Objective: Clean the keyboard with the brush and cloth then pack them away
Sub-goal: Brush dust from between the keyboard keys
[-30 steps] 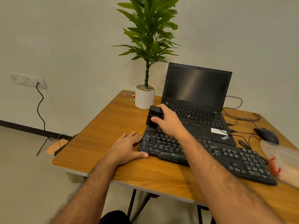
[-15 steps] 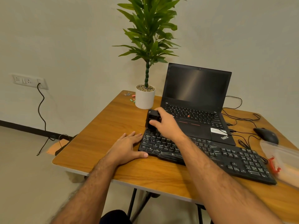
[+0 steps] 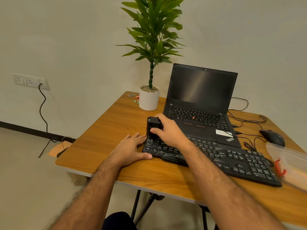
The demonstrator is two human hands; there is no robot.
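Right hand grips the black brush, fingers curled round it, brush end down on the top-left corner of the black keyboard. Left hand lies flat on the wooden table, fingers straight, thumb against the keyboard's left front edge. Open laptop sits just behind the keyboard, white-potted plant behind its left end, mouse behind its right end. Clear bag with a red piece beside its right end. Cloth: can't tell where.
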